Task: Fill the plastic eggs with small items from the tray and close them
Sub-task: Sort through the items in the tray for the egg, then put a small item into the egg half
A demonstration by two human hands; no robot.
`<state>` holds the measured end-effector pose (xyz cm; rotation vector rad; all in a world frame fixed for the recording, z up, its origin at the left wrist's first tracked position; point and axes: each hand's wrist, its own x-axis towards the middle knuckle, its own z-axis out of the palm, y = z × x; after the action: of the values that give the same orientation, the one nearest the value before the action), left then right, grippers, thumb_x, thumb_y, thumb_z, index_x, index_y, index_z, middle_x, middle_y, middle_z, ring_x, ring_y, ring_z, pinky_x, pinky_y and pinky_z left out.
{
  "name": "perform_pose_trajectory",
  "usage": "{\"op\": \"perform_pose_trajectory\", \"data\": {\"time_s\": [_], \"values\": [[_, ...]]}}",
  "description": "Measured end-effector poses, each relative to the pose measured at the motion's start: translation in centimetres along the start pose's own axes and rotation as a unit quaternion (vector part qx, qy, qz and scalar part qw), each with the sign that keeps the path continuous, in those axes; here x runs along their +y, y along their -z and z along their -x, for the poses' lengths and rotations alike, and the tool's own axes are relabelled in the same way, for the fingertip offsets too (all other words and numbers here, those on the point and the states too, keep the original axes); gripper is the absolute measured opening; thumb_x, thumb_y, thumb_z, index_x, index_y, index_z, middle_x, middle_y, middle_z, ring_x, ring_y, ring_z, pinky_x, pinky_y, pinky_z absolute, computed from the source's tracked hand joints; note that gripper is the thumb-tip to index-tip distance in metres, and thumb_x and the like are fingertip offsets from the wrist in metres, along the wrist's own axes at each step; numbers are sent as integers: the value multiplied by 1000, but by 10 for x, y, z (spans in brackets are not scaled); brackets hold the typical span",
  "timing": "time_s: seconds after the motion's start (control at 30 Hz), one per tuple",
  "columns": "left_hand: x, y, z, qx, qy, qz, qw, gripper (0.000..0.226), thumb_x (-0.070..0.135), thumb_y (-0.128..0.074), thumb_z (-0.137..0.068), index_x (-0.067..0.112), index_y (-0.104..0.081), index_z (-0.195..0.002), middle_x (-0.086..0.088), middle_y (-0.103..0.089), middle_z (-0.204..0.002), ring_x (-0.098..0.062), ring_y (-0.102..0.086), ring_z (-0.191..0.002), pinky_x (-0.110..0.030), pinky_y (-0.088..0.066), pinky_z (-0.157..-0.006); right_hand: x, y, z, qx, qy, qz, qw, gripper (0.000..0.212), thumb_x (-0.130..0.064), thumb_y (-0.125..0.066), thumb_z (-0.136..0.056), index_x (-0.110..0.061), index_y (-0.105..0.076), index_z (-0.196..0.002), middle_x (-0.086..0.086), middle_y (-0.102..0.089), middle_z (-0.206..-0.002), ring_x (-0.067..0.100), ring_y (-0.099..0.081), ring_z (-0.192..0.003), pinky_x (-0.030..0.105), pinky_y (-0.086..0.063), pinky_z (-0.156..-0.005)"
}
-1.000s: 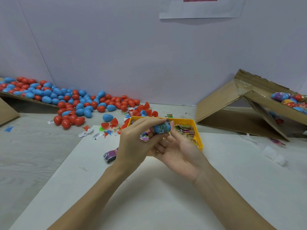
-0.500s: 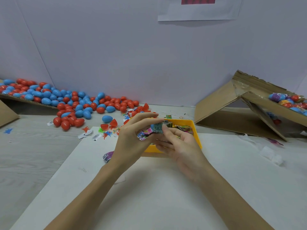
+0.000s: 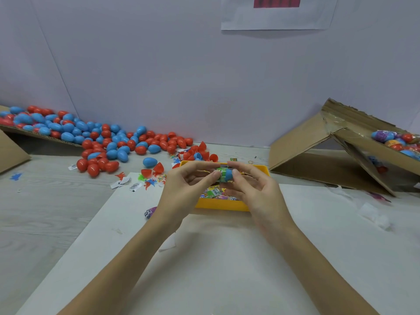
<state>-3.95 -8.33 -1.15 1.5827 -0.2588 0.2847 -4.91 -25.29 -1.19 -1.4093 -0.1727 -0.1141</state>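
Pale lilac wall behind the bench, with a white paper sheet (image 3: 277, 18) taped high up, a dark red block printed at its top edge. Bench top is grey wood-grain; a large white board (image 3: 227, 258) lies on it in front of the person.

Both hands are raised together above the shallow yellow plastic tray (image 3: 221, 204), which sits at the far edge of the white board and holds small printed, colourful packets. Left hand (image 3: 184, 189): fingers curled, thumb and fingertips pinching the left end of a small blue plastic egg with a green printed wrapper around it (image 3: 225, 175). Right hand (image 3: 254, 189): thumb and forefinger pinch the blue right end of the same egg; remaining fingers loosely curled. The egg is held lying sideways, in the air, above the tray's far half. Whether the egg's halves are fully joined cannot be told.

Far left: heap of loose red and blue plastic eggs (image 3: 91, 137) spilling off a tilted cardboard sheet onto the bench, with some open red halves near the tray. Far right: a folded brown cardboard ramp (image 3: 318, 151) carrying several wrapped eggs (image 3: 395, 139) at its upper end.
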Motion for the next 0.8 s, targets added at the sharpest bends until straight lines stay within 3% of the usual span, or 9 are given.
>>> {"op": "perform_pose_trajectory", "data": {"time_s": [0.1,0.2,0.3,0.43,0.67,0.8], "values": [[-1,-1,1,-16,-14,12,1000,27,16,-80,-85,20,-78,-111,2,-78,-104,-17,-74,-101,-23,-59,-86,0,-1,1,-1,-9,6,1000,26,-16,-69,-96,-4,-70,-119,10,-79,-99,25,-78,-90,30,-63,-80],[1,1,1,-54,-12,16,998,27,19,-76,-91,26,-76,-118,5,-75,-111,-15,-72,-105,-20,-57,-85,1,-1,2,4,1,12,1000,22,-12,-69,-96,-1,-71,-115,13,-79,-97,26,-78,-89,28,-63,-75],[0,2,0,-83,-51,-13,995,31,11,-76,-91,21,-75,-120,4,-70,-116,-18,-71,-103,-21,-56,-87,1,0,1,7,0,10,1000,21,-11,-68,-96,0,-70,-114,13,-79,-94,26,-78,-87,27,-63,-74],[-4,2,0,-64,-89,-55,992,31,8,-80,-86,17,-76,-116,3,-70,-111,-23,-72,-99,-27,-59,-87,2,0,1,8,4,23,1000,18,-10,-66,-97,1,-70,-111,13,-79,-92,25,-78,-85,26,-63,-72],[-12,5,-4,-64,-112,-79,988,33,16,-81,-84,20,-75,-117,8,-70,-110,-21,-72,-98,-24,-59,-86,-1,-1,2,-5,-20,34,999,16,-14,-64,-99,-3,-72,-109,11,-80,-91,25,-78,-83,24,-62,-70],[-14,5,-5,-24,-103,-125,986,29,22,-72,-94,26,-71,-123,7,-70,-112,-11,-70,-102,-23,-59,-84,-11,11,-9,-9,-83,1,997,22,-16,-61,-102,0,-71,-113,15,-79,-96,23,-78,-86,22,-60,-70]]}}
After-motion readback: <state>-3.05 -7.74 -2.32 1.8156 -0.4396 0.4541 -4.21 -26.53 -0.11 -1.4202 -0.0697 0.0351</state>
